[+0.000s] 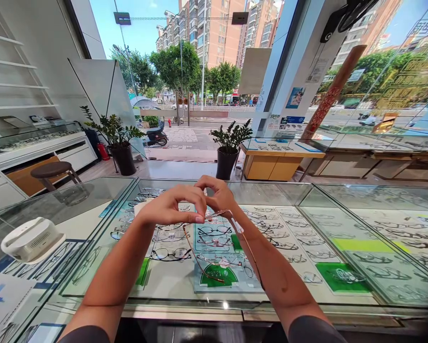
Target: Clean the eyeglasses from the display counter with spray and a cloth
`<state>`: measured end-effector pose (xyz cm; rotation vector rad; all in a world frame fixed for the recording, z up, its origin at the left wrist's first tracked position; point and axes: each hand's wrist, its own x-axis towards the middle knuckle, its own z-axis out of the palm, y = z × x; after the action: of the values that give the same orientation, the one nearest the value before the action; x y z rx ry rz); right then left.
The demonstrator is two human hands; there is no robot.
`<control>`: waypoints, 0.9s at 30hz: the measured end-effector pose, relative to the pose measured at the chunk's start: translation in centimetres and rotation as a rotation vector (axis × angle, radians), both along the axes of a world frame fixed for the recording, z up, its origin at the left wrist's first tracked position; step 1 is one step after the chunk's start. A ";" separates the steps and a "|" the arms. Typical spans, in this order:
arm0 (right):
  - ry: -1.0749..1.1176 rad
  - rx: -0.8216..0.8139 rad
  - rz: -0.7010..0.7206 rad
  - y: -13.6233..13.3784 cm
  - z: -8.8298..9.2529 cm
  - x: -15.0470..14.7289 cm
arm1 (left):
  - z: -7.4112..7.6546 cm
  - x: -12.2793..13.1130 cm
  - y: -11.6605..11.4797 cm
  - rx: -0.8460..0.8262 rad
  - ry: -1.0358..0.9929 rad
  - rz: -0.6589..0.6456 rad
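My left hand (174,204) pinches a pair of eyeglasses (218,215) between thumb and fingers, above the glass counter. The frame is thin and brownish, with its two temples unfolded and pointing down toward me. Just beyond, my right hand (218,192) has curled fingers meeting the left fingertips. Its own fingertips are hidden, so I cannot tell what they hold. Under the hands, several eyeglasses (214,231) lie in rows inside the glass display case (164,301). A green card (218,276) with white lettering lies beneath the hanging temples.
A white device (31,239) and a printed sheet (3,297) rest on the left counter. More eyewear cases extend to the right. Beyond the counter are potted plants (227,162), a round stool (53,169), a wooden cabinet (278,164) and large windows facing a street.
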<state>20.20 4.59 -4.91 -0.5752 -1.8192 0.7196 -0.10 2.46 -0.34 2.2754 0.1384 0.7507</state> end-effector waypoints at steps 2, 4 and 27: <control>0.018 0.003 -0.001 0.0 0.0 0.0 | 0.0 0.0 0.0 0.001 -0.012 -0.001; 0.043 -0.005 -0.017 0.0 -0.1 -0.1 | -0.1 0.1 0.1 0.004 -0.018 0.012; 0.216 -0.187 -0.048 1.1 -1.2 -0.5 | -0.7 0.6 0.3 0.009 -0.069 0.078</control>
<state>19.69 5.68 -6.10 -0.6354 -1.5444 0.8905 0.46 2.72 -1.01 2.2602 0.1925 0.8711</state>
